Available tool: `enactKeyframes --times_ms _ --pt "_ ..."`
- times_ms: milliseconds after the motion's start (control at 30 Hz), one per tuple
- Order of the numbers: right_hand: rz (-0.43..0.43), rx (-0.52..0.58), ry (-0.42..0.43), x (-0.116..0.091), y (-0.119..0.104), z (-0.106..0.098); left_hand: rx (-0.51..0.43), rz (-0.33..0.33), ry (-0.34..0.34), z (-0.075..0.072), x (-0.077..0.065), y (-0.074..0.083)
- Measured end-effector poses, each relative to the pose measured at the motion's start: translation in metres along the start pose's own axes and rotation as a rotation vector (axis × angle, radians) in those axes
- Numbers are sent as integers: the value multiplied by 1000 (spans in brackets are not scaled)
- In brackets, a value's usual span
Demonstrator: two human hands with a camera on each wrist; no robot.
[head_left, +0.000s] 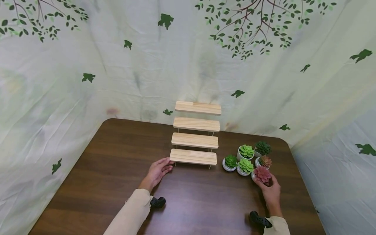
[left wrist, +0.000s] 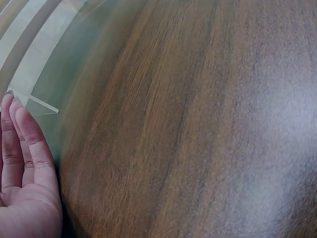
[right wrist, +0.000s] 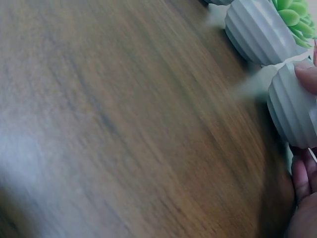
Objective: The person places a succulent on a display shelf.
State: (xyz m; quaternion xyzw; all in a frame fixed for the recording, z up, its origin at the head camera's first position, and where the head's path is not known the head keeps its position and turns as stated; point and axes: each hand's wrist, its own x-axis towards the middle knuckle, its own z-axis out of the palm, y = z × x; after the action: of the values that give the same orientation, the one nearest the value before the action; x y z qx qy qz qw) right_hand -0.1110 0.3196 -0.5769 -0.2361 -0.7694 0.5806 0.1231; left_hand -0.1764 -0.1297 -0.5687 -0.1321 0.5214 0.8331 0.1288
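Note:
A four-tier stand of light wooden shelves (head_left: 194, 156) stands at the back of the brown table. My left hand (head_left: 156, 171) is at the left end of its lowest shelf, fingertips at the edge. In the left wrist view the fingers (left wrist: 37, 141) are nearly straight beside a clear support. On the right, my right hand (head_left: 271, 192) holds a potted pink succulent (head_left: 262, 174) at the front of a cluster. Its ribbed white pot (right wrist: 290, 106) sits between thumb and fingers in the right wrist view; whether it touches the table I cannot tell.
Beside the pink plant are a reddish-brown succulent (head_left: 265, 161), a dark green one (head_left: 263, 148), a mid-green one (head_left: 230, 161) and light green ones (head_left: 245, 165), all in white pots. A leaf-printed curtain (head_left: 141, 65) hangs behind and beside the table (head_left: 126, 147).

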Motion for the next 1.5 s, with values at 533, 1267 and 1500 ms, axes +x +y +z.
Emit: enactKeyframes --times_ms 533,1267,1500 --pt "43 69 38 -3 -19 -6 -17 -27 2 -1 4 -1" --pt "-80 71 -87 2 -72 10 -45 -19 -13 -1 3 -2" --pt "-193 74 -167 0 -85 28 -57 -25 -16 -1 3 -2"
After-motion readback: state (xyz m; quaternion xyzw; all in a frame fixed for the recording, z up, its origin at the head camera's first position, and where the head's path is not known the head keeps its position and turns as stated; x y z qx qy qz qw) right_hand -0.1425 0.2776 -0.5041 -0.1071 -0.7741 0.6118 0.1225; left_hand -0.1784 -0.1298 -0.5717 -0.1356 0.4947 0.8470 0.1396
